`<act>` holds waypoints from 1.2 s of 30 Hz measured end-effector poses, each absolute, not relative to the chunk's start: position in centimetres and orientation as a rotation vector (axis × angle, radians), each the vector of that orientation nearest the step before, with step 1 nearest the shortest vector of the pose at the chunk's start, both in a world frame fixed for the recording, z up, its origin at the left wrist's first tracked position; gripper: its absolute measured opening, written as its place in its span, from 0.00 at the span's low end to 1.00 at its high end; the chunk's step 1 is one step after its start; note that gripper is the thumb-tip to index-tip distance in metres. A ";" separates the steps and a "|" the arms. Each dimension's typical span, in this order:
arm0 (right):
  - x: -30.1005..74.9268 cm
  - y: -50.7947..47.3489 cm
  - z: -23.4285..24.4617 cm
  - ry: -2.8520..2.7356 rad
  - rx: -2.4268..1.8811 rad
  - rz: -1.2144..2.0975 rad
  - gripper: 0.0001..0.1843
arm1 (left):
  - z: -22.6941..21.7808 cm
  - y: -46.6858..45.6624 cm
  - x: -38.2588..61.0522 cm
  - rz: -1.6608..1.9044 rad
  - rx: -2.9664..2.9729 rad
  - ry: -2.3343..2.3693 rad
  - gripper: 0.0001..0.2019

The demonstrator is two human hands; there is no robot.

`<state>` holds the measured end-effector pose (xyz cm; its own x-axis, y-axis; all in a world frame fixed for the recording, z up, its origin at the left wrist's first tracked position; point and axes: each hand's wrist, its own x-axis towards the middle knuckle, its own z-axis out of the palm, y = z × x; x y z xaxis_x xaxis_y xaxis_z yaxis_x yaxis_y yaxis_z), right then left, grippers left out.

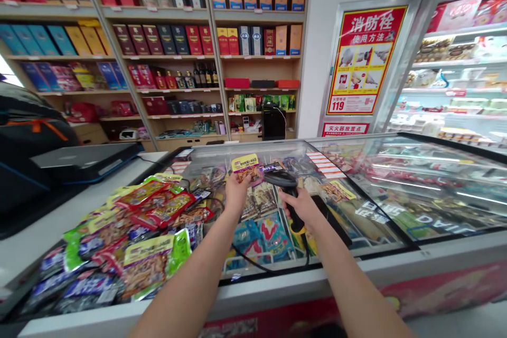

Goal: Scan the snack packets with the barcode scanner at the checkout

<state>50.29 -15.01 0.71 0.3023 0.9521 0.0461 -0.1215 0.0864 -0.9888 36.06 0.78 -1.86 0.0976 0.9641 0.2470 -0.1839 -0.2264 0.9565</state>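
the left arm (194, 274) comes in from seven o'clock and points toward one; the right arm (348, 280) comes in from five and points toward eleven, so the two converge over the freezer (277, 290). the left hand (236, 190) is pinched on the lower edge of a packet (244, 161), which sticks out at one o'clock from the grip, its yellow-topped printed side facing the wearer. the right hand (299, 205) is wrapped around the handle of a black scanner (280, 178); the scanner's head lies at eleven o'clock from that grip, its nose just beside the packet's right edge. whether the two touch, i cannot tell.

below the hands, at six o'clock, the cord (253, 263) loops across the glass. a flat black device (338, 229) lies at four o'clock from the right hand, partly behind the arm. at eight o'clock from the left hand a pile (150, 251) of red, yellow and green packets is heaped loosely, beside the counter (37, 245).

farther off, shelves (174, 91) of boxes and bottles stand at eleven o'clock; a red poster (366, 60) hangs at one, and a lit case (463, 92) stands at two.
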 end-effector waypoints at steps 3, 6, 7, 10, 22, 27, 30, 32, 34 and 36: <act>50.0 -15.5 0.5 -0.949 -1.261 0.938 0.15 | -2.9 1.3 36.0 1.409 1.348 0.999 0.15; 50.0 -15.5 0.5 -0.979 -1.306 0.918 0.15 | -3.3 1.7 36.1 1.428 1.364 1.025 0.14; 50.0 -15.4 0.5 -0.988 -1.320 0.917 0.15 | -3.2 1.7 36.2 1.432 1.368 1.028 0.14; 49.9 -15.1 0.6 -1.018 -1.349 0.918 0.17 | -2.9 1.3 36.4 1.434 1.415 1.020 0.15; 49.9 -15.1 0.7 -1.024 -1.340 0.933 0.19 | -3.3 0.8 36.7 1.407 1.525 1.018 0.11; 50.3 -14.9 0.1 -1.040 -1.349 0.922 0.19 | -3.1 0.5 36.7 1.406 1.529 1.044 0.11; 50.1 -14.8 -0.3 -1.029 -1.307 0.908 0.19 | -2.7 0.1 36.6 1.371 1.523 1.101 0.11; 49.9 -14.7 -0.5 -0.995 -1.261 0.903 0.20 | -2.6 -0.1 36.6 1.367 1.510 1.115 0.12; 49.7 -14.4 -0.7 -0.960 -1.222 0.908 0.23 | -2.7 -0.2 36.5 1.375 1.498 1.128 0.14; 49.5 -14.0 -0.7 -0.942 -1.195 0.921 0.25 | -2.9 -0.3 36.4 1.386 1.486 1.149 0.14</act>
